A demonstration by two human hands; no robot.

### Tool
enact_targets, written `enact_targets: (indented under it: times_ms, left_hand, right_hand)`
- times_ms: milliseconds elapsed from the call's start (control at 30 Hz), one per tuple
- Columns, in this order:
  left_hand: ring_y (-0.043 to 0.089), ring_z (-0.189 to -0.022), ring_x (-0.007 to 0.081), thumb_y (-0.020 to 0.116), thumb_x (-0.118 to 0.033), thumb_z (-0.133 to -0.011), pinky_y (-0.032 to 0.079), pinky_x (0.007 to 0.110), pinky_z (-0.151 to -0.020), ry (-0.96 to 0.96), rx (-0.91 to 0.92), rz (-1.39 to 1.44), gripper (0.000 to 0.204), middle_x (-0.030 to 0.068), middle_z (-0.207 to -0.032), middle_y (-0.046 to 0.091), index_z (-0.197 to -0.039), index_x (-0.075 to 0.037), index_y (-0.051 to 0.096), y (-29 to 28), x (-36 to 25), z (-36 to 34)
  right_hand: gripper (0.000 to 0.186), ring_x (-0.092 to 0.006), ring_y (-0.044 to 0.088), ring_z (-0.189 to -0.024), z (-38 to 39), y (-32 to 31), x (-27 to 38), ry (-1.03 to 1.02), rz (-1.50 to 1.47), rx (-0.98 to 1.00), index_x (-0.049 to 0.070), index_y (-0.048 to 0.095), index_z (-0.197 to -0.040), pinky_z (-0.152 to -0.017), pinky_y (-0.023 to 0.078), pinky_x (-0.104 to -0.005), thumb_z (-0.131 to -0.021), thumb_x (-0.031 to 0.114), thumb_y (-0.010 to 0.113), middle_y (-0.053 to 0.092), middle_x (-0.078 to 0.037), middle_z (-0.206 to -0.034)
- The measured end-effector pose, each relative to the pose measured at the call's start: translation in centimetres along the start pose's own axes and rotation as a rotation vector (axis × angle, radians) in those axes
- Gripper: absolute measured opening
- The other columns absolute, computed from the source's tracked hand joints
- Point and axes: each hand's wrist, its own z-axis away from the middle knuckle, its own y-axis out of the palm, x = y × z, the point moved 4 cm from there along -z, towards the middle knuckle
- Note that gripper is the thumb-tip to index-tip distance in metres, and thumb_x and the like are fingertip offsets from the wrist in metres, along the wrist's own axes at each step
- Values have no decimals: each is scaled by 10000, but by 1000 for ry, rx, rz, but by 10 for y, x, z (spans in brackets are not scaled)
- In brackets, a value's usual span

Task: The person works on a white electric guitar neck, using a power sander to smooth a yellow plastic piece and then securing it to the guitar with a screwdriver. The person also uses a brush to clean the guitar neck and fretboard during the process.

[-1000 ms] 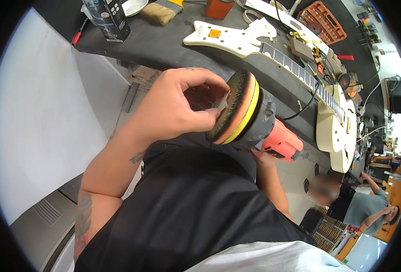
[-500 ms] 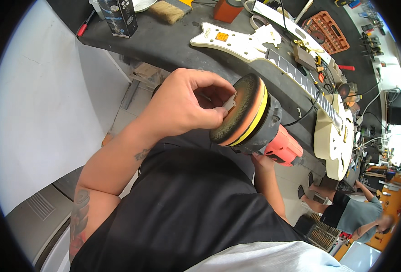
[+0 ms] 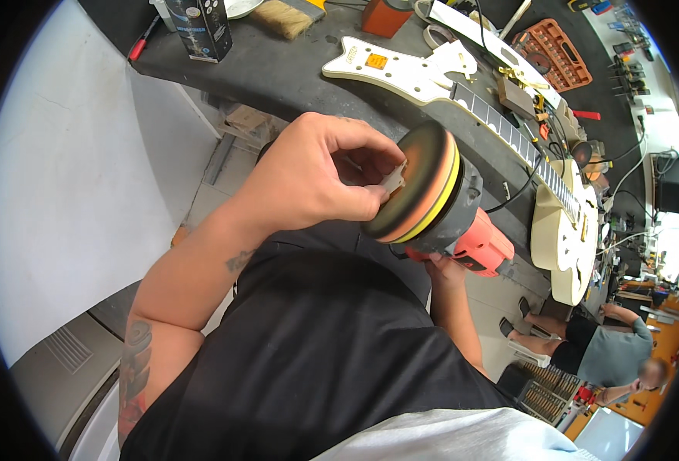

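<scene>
My left hand (image 3: pixel 328 173) is closed, pinching a small pale flat piece (image 3: pixel 395 178) between thumb and fingers. The piece meets, or nearly meets, the face of a round foam pad (image 3: pixel 412 188), orange with a dark rim and a yellow band behind it. That pad sits on a red and black power polisher (image 3: pixel 484 242), held tilted with its face toward my left hand. My right hand (image 3: pixel 444 270) grips the polisher from below; most of its fingers are hidden behind the tool.
On the dark bench (image 3: pixel 270 81) lies a cream electric guitar (image 3: pixel 566 238) with its neck toward me. Around it are a brush (image 3: pixel 289 17), a dark box (image 3: pixel 199 29), an orange block (image 3: pixel 386 17), an orange tool case (image 3: pixel 552 54) and cables. A person (image 3: pixel 612 353) sits at lower right.
The pad's speckled surface has turned to a smooth blur, as if spinning. The polisher and the pale piece have shifted slightly right. The other person's arm and legs have moved.
</scene>
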Motion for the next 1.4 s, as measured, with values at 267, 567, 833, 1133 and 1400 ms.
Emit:
enact_targets:
  times_ms: [267,567,833,1133,1400]
  left_hand:
    - [740,-974,127,749,39,-791,599,307,-926,6,-17,11,362,52,-1042,774,-1151,32,782,1,-5,3]
    - [700,-962,130,880,-224,-821,577,309,-900,88,-21,30,442,38,-1033,747,-1146,40,741,-8,3,-1]
    - [726,-1123,204,903,-199,-847,546,354,-1036,51,-126,45,626,118,-1223,764,-1365,74,683,-45,32,6]
    - [718,-970,132,819,-79,-820,573,306,-925,37,-22,72,378,54,-1053,764,-1169,51,752,-12,-7,0]
    - [711,-981,111,667,35,-759,569,270,-895,-31,-28,117,408,41,-1074,751,-1158,61,747,-11,-17,10]
  right_hand:
    - [928,-282,622,-1376,-9,4,-5,26,-7,-18,42,461,-1593,-1132,540,-452,-805,200,924,640,-107,-1481]
    - [217,-282,679,-1049,-19,33,49,-564,704,129,110,725,-1029,-979,568,-461,-912,283,784,744,-106,-1246]
    - [365,-242,731,-1075,-35,45,21,-283,281,163,68,757,-1222,-969,571,-387,-862,80,817,775,-101,-1146]
    - [704,-245,684,-1256,-23,37,43,-232,318,129,63,544,-1534,-1042,565,-441,-912,218,835,686,-89,-1423]
    - [752,-229,719,-1144,-21,21,11,-34,-6,77,16,525,-1530,-952,601,-381,-872,176,851,700,-102,-1340]
